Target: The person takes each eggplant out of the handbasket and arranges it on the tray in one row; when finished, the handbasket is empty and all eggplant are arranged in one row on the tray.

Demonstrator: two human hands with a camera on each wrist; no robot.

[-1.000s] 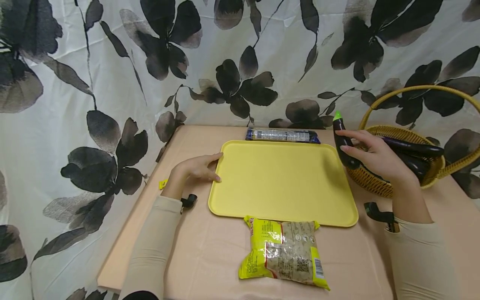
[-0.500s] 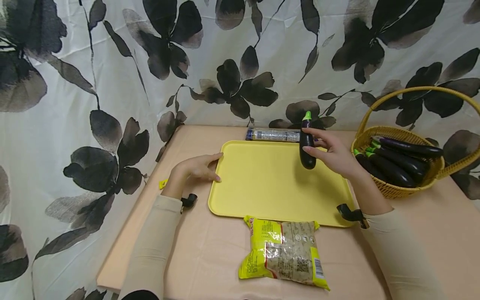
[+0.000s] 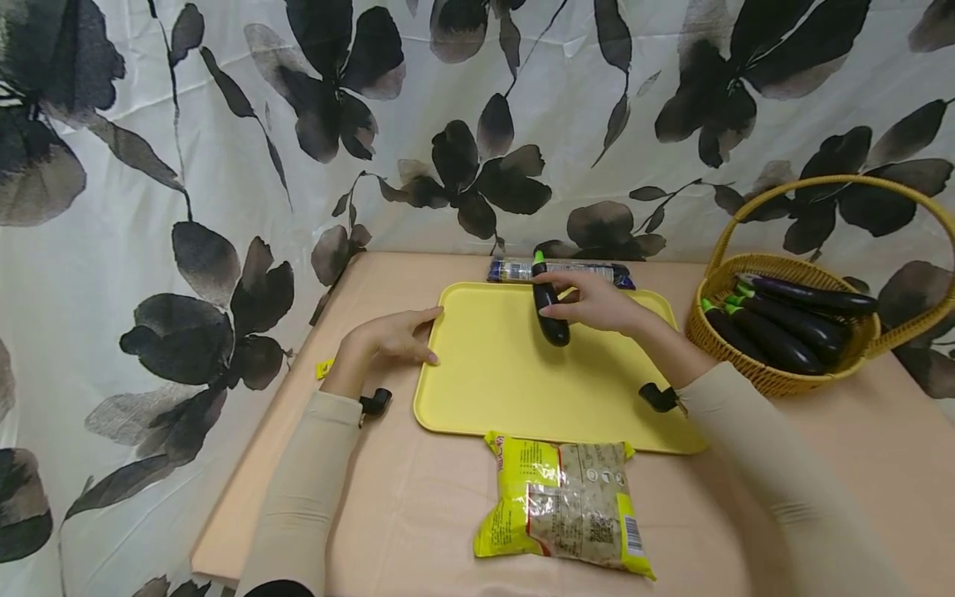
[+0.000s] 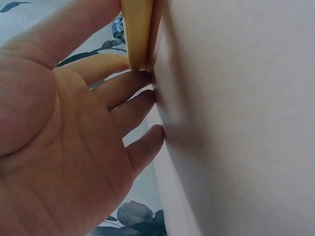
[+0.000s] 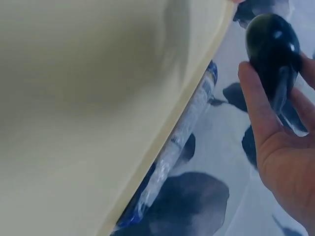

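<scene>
My right hand (image 3: 597, 303) pinches a dark purple eggplant (image 3: 554, 319) between thumb and fingers, its green stem end pointing away. The eggplant is held above the upper middle of a yellow tray (image 3: 485, 390); in the right wrist view its rounded end (image 5: 270, 39) shows clear of the tray. My left hand (image 3: 395, 336) rests at the tray's left edge, thumb and fingers spread along it. From the left wrist, several fingers (image 4: 142, 110) are fairly straight, with tips against the tabletop beside the tray's side (image 4: 138, 34).
A wicker basket (image 3: 705, 332) with a tall handle holds several eggplants (image 3: 783, 340) at the right. A yellow and clear bag (image 3: 567, 506) lies before the tray. Behind it is a long blue-ended packet (image 3: 515, 269). A floral curtain (image 3: 418, 215) hangs behind the table.
My right hand has carried the eggplant left from the basket to above the tray. The left hand has stayed at the tray's left edge.
</scene>
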